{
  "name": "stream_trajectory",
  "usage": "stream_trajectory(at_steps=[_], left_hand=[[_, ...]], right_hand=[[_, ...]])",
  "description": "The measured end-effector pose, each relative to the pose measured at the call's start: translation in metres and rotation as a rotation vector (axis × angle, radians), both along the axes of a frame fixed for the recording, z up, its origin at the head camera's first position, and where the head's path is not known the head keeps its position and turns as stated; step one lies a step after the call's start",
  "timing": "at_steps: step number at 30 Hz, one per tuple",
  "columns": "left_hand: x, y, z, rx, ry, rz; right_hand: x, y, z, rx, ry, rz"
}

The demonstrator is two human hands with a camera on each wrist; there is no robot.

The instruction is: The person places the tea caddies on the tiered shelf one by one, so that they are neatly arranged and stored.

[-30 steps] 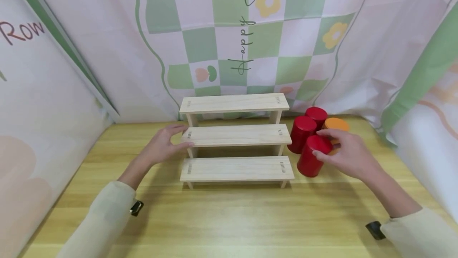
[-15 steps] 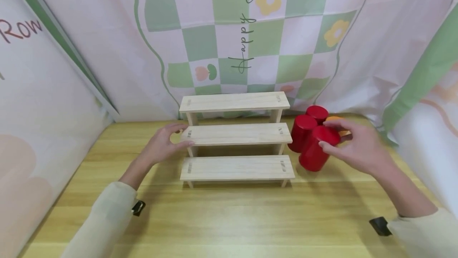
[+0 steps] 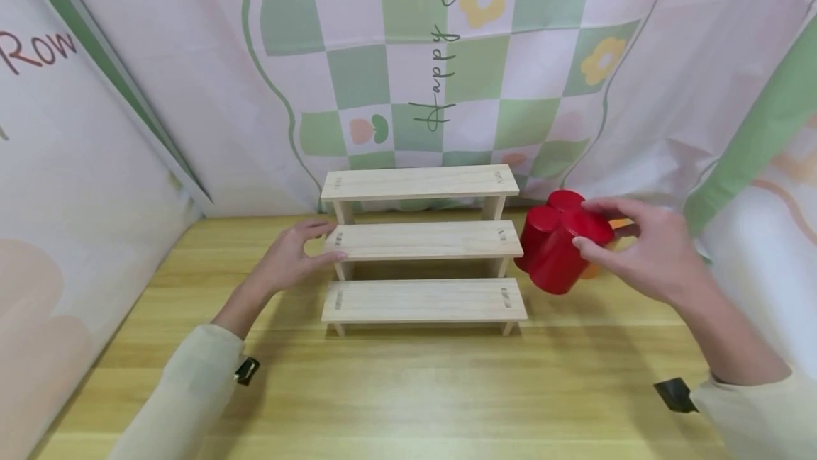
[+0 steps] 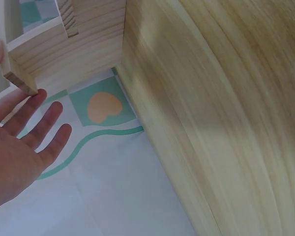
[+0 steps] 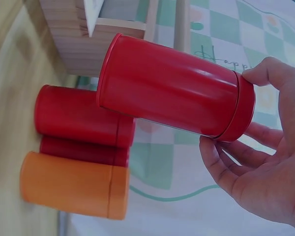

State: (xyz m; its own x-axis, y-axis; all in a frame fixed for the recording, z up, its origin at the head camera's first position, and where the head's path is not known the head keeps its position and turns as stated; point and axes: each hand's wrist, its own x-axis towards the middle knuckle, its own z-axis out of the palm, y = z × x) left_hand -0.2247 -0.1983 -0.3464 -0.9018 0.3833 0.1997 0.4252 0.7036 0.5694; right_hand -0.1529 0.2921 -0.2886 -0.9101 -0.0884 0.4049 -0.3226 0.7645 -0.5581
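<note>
My right hand (image 3: pixel 654 251) pinches a red canister (image 5: pixel 169 88) by its lid, thumb on one side and fingers on the other. In the right wrist view the canister is tilted and its base hangs off the table. A wooden three-tier shelf (image 3: pixel 421 239) stands mid-table. My left hand (image 3: pixel 295 254) holds the left end of its middle board, thumb at the front edge and index finger at the back; the left wrist view shows the other fingers (image 4: pixel 44 130) spread past the board's corner. Two more red canisters (image 5: pixel 78 115) stand upright right of the shelf, partly hidden in the head view.
An orange canister (image 5: pixel 73 186) stands beside the red ones, mostly hidden behind the held canister and right hand in the head view. Patterned cloth (image 3: pixel 421 70) hangs behind the shelf, with pale cloth walls at both sides. Wood-grain tabletop (image 3: pixel 408 389) lies in front.
My right hand has lifted the red canister off the table and shifted it slightly back and right, covering more of the orange one. The left hand stays on the shelf.
</note>
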Motion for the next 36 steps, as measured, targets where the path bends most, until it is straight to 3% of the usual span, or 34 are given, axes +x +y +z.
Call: stream_trajectory(at_steps=[12,27,36], left_hand=[[0.001,0.001,0.002,0.012,-0.024,0.009],[0.002,0.002,0.001,0.029,-0.022,0.0],[-0.001,-0.001,-0.003,0.064,-0.018,-0.032]], right_hand=[[0.003,-0.006,0.011,-0.021,0.037,-0.003],[0.003,-0.012,0.02,-0.031,0.018,0.002],[0.001,-0.014,0.029,-0.035,0.045,0.013]])
